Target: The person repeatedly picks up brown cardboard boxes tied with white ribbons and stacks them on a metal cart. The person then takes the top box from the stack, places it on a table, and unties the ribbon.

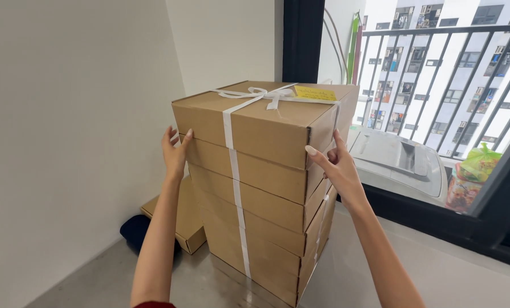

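Fingers point(182, 140) of the left hand point(174, 155) and right hand point(337, 168) are pressing flat, spread, against a ribbon-tied stack of cardboard boxes point(260, 188) between them; stiff, likely heavy, best gripped low.

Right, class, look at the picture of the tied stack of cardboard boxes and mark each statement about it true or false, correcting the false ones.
1. The stack of boxes is tied with white ribbon. True.
2. The left hand and right hand press on opposite sides. True.
3. A red note lies on top. False: the note is yellow.
4. The stack stands alone. False: another flat box lies behind it.
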